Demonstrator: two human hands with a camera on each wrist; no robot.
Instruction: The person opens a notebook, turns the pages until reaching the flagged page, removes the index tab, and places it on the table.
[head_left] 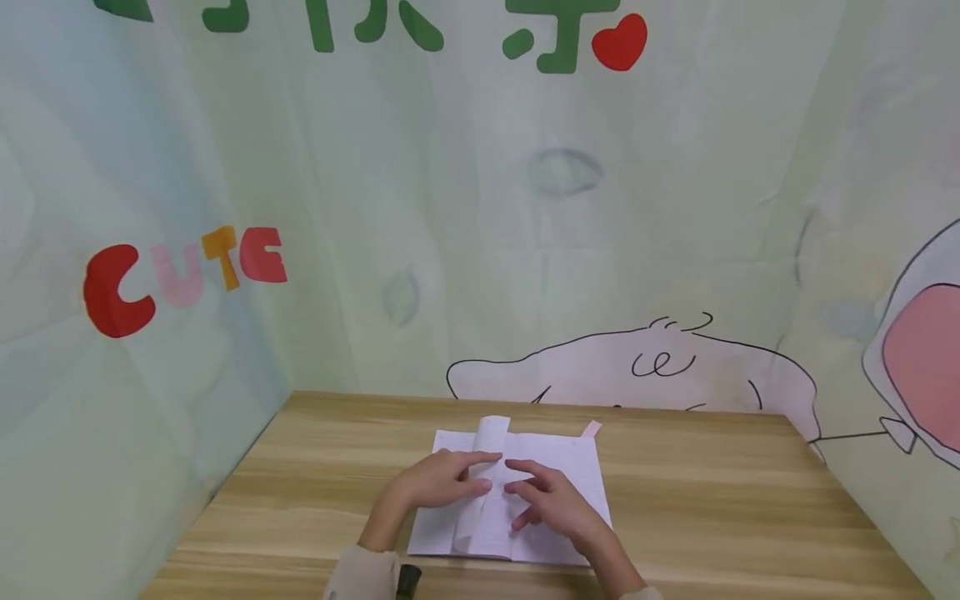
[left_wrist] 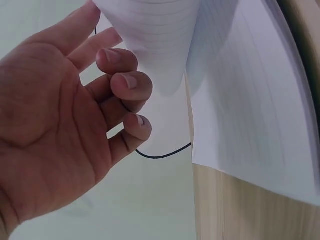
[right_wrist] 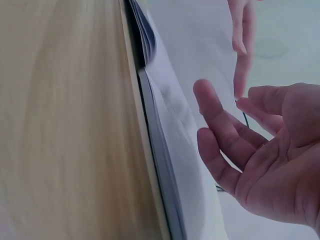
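The open notebook (head_left: 570,454) lies at 6 o'clock in the head view. Left hand (head_left: 441,480), 9 o'clock on it: fingers loosely extended, touching the curled page (head_left: 492,432). Right hand (head_left: 553,502), 3 o'clock: fingers parted, holding nothing.

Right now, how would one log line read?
Left hand: touching curled page | right hand: over notebook, fingers loose | notebook: open on table

Notebook (head_left: 497,525) from head, both wrists
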